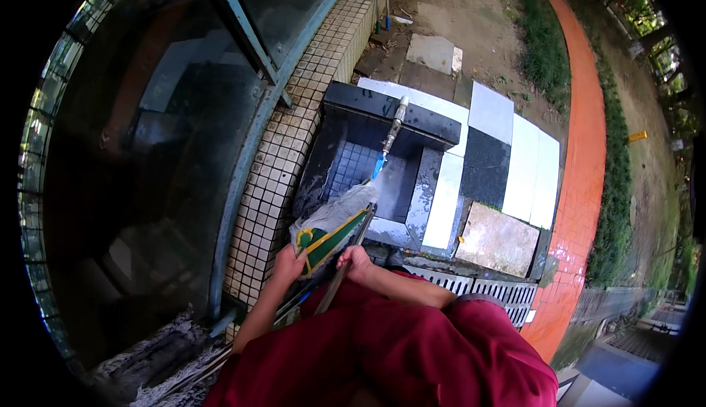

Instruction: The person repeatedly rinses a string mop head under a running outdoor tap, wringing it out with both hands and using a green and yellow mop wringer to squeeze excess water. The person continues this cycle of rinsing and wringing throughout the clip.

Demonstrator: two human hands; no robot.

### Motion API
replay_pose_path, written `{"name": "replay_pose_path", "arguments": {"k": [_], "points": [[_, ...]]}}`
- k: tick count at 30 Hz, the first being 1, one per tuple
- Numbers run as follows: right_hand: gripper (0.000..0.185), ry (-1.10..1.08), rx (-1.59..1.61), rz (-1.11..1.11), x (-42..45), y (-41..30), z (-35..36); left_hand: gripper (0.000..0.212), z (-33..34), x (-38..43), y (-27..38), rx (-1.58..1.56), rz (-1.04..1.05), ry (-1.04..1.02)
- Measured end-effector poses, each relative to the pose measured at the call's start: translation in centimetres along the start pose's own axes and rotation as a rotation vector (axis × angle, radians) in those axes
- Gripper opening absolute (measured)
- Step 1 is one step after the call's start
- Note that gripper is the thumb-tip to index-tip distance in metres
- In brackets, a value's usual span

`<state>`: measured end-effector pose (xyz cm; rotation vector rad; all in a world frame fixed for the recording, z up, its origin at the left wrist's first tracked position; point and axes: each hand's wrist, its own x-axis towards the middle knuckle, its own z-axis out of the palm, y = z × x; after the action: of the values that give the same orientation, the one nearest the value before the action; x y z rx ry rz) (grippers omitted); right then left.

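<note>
My left hand (290, 262) grips the near end of a flat mop head (333, 225) with grey-white yarn and a green backing edged in yellow. The mop head is tilted over the near left part of a dark tiled sink basin (422, 186), its far end below the tap. My right hand (356, 263) is closed around the metal mop pole (361, 230), which runs back towards my body. Above the basin a metal tap (394, 128) with a blue nozzle (378, 166) points at the mop's far end. Whether water runs cannot be told for sure.
A ledge of small white tiles (278, 159) and a blue-framed glass panel (242, 164) stand at the left. More mops (160, 352) lie at lower left. Paving slabs (496, 239), drain grates (504, 296) and an orange path (576, 197) are at the right.
</note>
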<state>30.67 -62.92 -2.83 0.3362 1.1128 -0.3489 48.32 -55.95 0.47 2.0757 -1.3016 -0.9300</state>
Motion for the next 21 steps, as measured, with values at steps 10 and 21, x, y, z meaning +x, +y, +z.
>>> {"name": "replay_pose_path", "arguments": {"k": [10, 21], "points": [[0.014, 0.003, -0.085, 0.056, 6.1, -5.6, -4.2, 0.023, 6.7, 4.3, 0.5, -0.062, -0.217, -0.029], [0.018, 0.042, -0.088, 0.049, 0.7, 4.1, -0.7, 0.009, -6.1, -3.8, 3.6, -0.599, -0.586, -0.134]]}}
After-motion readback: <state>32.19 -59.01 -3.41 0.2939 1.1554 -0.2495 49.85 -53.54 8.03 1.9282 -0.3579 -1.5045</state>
